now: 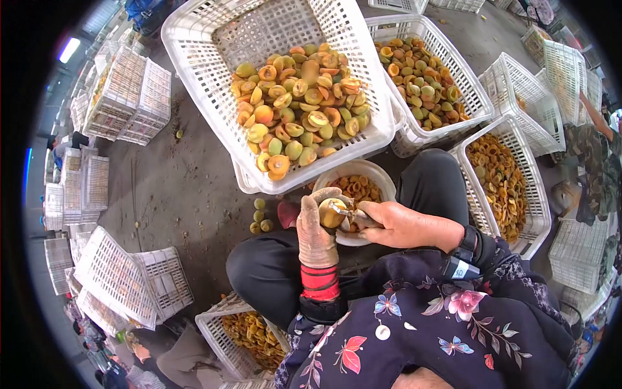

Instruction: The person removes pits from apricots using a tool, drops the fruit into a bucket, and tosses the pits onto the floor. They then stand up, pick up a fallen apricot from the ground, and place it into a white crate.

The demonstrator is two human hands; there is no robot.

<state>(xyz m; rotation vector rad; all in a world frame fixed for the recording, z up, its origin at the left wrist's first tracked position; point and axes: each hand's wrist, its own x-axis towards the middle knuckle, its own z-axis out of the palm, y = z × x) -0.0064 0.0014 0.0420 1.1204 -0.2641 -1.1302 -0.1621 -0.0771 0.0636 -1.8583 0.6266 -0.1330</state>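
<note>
A large white slotted plastic crate (197, 84) of cut yellow-green fruit dominates the upper middle of the frame. Below it, at centre, sits a round white plastic bucket (390, 187) of orange pieces. The left hand (316, 233), in a soiled beige glove, cups a round yellowish fruit (330, 216) at centre; the right hand (413, 225) grips a slim metal tool (346, 212) against it. The step seems to be working the fruit's flesh; next likely calls for steady holding and controlled tool pressure. Writing on the small white label (460, 270) by the right wrist is unreadable.
</note>
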